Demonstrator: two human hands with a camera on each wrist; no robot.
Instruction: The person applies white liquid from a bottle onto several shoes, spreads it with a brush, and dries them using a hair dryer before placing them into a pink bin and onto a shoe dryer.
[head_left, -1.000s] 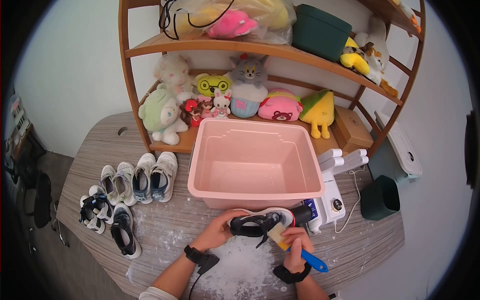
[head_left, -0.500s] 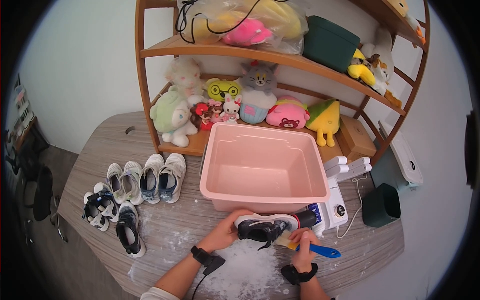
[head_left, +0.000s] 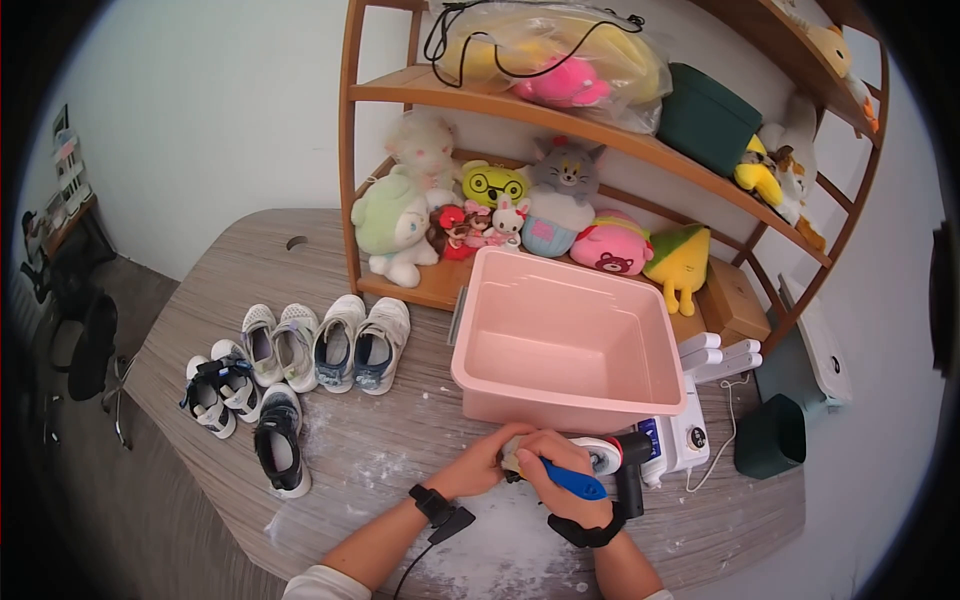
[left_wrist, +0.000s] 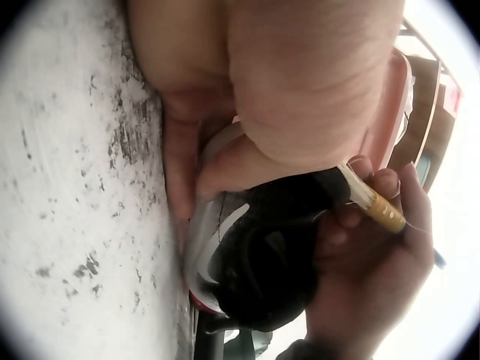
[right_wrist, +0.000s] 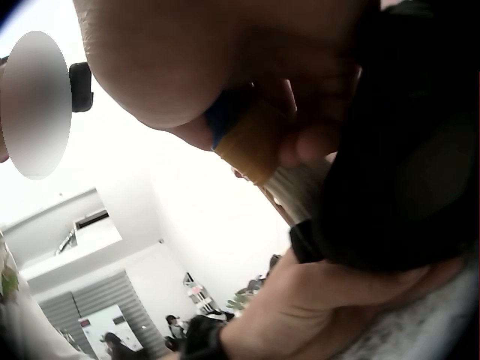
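In front of the pink tub, my left hand point(head_left: 485, 465) holds a dark shoe point(head_left: 606, 455) by its heel end. The left wrist view shows the shoe's black upper point(left_wrist: 277, 255) and pale sole point(left_wrist: 199, 247), with the left thumb and fingers about the heel. My right hand point(head_left: 562, 470) grips a blue-handled paintbrush point(head_left: 575, 482) near its yellow ferrule. The brush's pale bristles point(left_wrist: 346, 180) meet the shoe near its heel. In the head view, both hands hide most of the shoe. Just right of the toe lies a black hair dryer point(head_left: 630, 480) with a red ring.
White powder point(head_left: 480, 550) covers the table around the hands. Behind them stands the pink tub point(head_left: 570, 405). Several shoes point(head_left: 340, 345) are lined up at left, with one dark shoe point(head_left: 283, 440) nearer. To the right are a white appliance point(head_left: 690, 430) and dark green bin point(head_left: 770, 440).
My right hand has carried the brush leftward along the shoe, from near the toe to the heel end beside my left hand. The head view has swung left.
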